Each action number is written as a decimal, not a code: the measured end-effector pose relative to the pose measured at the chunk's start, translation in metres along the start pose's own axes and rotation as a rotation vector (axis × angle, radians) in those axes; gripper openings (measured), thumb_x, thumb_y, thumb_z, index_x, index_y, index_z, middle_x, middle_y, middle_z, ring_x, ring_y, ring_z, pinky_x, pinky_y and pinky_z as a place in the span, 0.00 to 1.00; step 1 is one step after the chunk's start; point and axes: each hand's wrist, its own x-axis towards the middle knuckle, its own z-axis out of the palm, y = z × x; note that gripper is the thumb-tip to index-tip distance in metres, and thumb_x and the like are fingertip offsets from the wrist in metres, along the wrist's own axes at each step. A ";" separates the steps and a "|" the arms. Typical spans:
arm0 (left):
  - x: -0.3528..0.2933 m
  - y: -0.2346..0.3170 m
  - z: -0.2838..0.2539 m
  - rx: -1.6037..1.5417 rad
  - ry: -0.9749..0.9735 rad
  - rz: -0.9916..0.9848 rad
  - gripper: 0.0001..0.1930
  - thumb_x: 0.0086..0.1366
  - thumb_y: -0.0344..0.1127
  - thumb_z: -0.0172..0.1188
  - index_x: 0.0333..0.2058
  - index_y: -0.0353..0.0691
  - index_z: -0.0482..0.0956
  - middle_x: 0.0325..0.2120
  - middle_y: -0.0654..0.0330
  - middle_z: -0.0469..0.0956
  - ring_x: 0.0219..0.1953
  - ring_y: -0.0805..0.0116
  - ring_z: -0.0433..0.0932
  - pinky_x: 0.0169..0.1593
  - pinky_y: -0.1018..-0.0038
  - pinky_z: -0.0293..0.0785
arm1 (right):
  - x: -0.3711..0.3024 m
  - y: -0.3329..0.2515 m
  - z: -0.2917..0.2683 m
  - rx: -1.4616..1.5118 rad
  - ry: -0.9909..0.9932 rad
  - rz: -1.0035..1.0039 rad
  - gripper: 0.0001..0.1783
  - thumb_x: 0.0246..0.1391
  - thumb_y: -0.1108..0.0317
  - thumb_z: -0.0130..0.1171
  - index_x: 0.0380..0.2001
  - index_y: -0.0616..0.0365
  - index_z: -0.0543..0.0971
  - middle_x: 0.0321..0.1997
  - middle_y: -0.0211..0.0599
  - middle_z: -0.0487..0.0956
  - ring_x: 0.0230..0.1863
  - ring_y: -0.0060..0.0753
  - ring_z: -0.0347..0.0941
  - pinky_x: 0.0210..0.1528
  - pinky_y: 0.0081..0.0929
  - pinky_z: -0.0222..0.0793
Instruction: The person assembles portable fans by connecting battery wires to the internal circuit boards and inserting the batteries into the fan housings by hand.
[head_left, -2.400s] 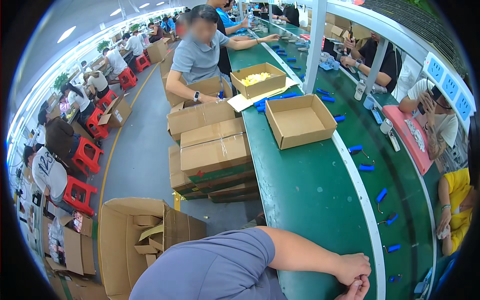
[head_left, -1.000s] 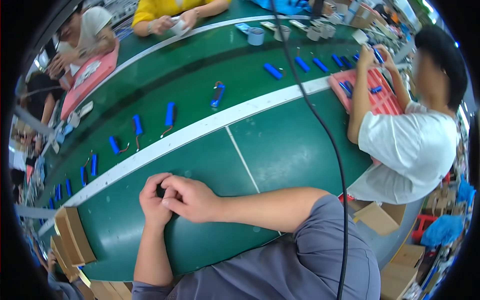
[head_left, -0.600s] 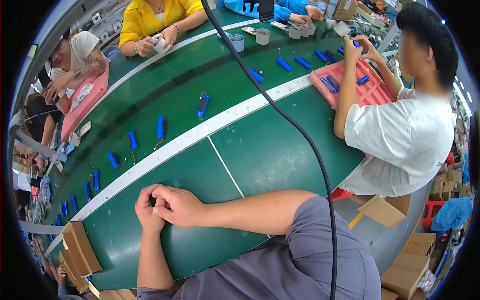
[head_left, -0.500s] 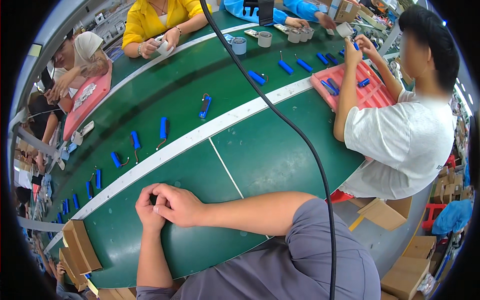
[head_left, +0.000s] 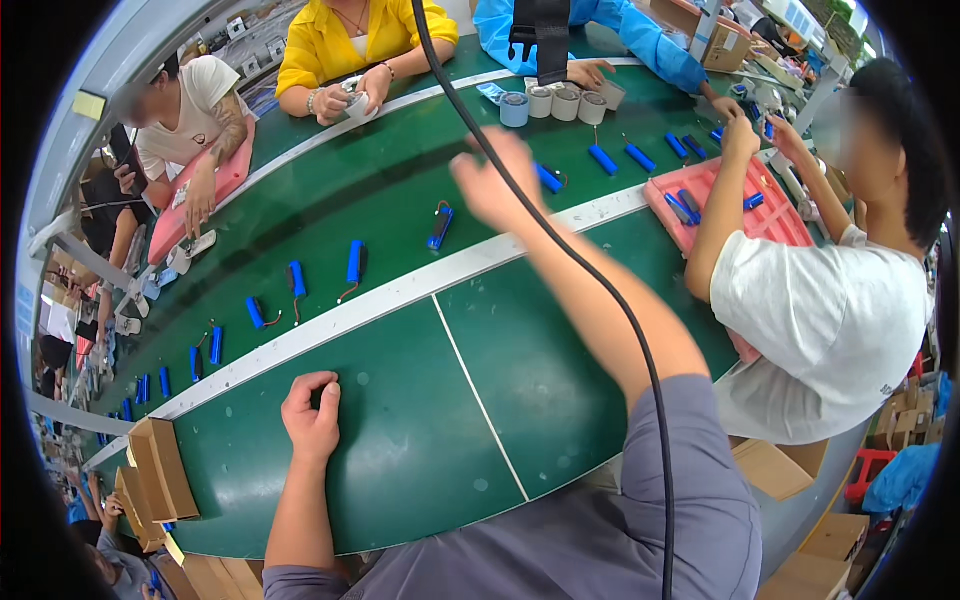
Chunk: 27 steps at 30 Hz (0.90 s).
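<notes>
My left hand (head_left: 312,415) rests on the green table with its fingers curled in, and nothing shows in it. My right hand (head_left: 497,180) is stretched out over the green conveyor belt, past the white strip. It is blurred, but its thumb and fingers look spread and hold nothing visible. Just right of it lies a blue battery pack (head_left: 548,178) with a thin lead. Left of its wrist is another blue battery pack (head_left: 440,228). Several more, including one blue pack (head_left: 355,262), lie along the belt toward the left.
A black cable (head_left: 590,250) hangs across the view, in front of my right arm. A co-worker in white (head_left: 810,300) handles parts over a pink tray (head_left: 670,215) on the right. White cylindrical housings (head_left: 565,104) stand across the belt. An open cardboard box (head_left: 165,470) sits at left.
My hands have come apart. The right one has swung forward and right over the belt, while the left stays on the table. The view has shifted slightly.
</notes>
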 end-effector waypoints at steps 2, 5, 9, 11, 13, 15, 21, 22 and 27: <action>0.001 0.002 0.005 0.029 -0.013 0.045 0.05 0.56 0.27 0.58 0.32 0.34 0.77 0.30 0.56 0.78 0.34 0.67 0.75 0.41 0.76 0.70 | 0.049 0.059 -0.025 -0.254 -0.052 0.076 0.19 0.42 0.61 0.55 0.36 0.63 0.77 0.38 0.51 0.77 0.42 0.54 0.73 0.47 0.44 0.68; 0.002 0.002 0.005 0.070 -0.012 0.068 0.04 0.55 0.26 0.58 0.31 0.34 0.76 0.30 0.56 0.77 0.33 0.65 0.75 0.40 0.74 0.70 | 0.100 0.125 -0.056 -0.616 -0.051 0.382 0.22 0.46 0.59 0.53 0.43 0.61 0.76 0.50 0.51 0.73 0.52 0.52 0.69 0.53 0.42 0.67; 0.004 0.010 0.006 0.133 0.014 0.086 0.04 0.53 0.24 0.58 0.30 0.35 0.76 0.29 0.55 0.76 0.32 0.62 0.75 0.39 0.73 0.71 | 0.139 0.191 -0.079 -0.602 -0.117 0.563 0.36 0.46 0.45 0.56 0.54 0.57 0.70 0.59 0.46 0.67 0.59 0.56 0.61 0.58 0.43 0.62; 0.007 0.014 0.006 0.201 -0.009 0.166 0.05 0.51 0.24 0.58 0.30 0.35 0.75 0.29 0.54 0.76 0.32 0.59 0.74 0.39 0.70 0.71 | 0.145 0.205 -0.076 -0.628 -0.166 0.511 0.41 0.43 0.38 0.57 0.58 0.49 0.68 0.62 0.41 0.66 0.60 0.55 0.60 0.59 0.44 0.60; 0.008 0.016 0.004 0.232 -0.015 0.168 0.06 0.51 0.24 0.58 0.30 0.36 0.75 0.28 0.54 0.76 0.32 0.58 0.74 0.39 0.68 0.70 | 0.154 0.209 -0.062 -0.667 -0.240 0.452 0.43 0.41 0.31 0.53 0.59 0.42 0.67 0.62 0.37 0.66 0.63 0.51 0.58 0.64 0.45 0.49; 0.009 0.018 0.002 0.260 -0.025 0.169 0.07 0.50 0.24 0.58 0.31 0.36 0.74 0.28 0.54 0.75 0.32 0.56 0.73 0.39 0.67 0.70 | 0.164 0.211 -0.048 -0.718 -0.277 0.375 0.46 0.38 0.27 0.51 0.59 0.38 0.67 0.63 0.35 0.65 0.65 0.48 0.56 0.67 0.47 0.41; 0.009 0.025 -0.001 0.395 -0.077 0.192 0.12 0.48 0.29 0.61 0.33 0.36 0.72 0.31 0.52 0.74 0.34 0.52 0.71 0.41 0.63 0.69 | 0.185 0.219 -0.028 -0.765 -0.509 0.267 0.45 0.35 0.32 0.56 0.59 0.38 0.67 0.62 0.35 0.67 0.63 0.46 0.60 0.65 0.44 0.46; 0.009 0.025 -0.001 0.400 -0.072 0.187 0.12 0.48 0.29 0.61 0.33 0.36 0.72 0.31 0.52 0.74 0.34 0.52 0.71 0.41 0.63 0.69 | 0.188 0.220 -0.027 -0.746 -0.593 0.274 0.45 0.35 0.33 0.57 0.59 0.38 0.67 0.61 0.35 0.67 0.62 0.46 0.61 0.65 0.43 0.47; 0.011 0.026 0.002 0.435 -0.084 0.207 0.15 0.47 0.33 0.62 0.34 0.35 0.71 0.31 0.52 0.73 0.34 0.50 0.70 0.41 0.62 0.69 | 0.195 0.226 -0.026 -0.657 -0.822 0.278 0.45 0.33 0.38 0.62 0.58 0.38 0.68 0.60 0.35 0.69 0.60 0.44 0.64 0.62 0.39 0.54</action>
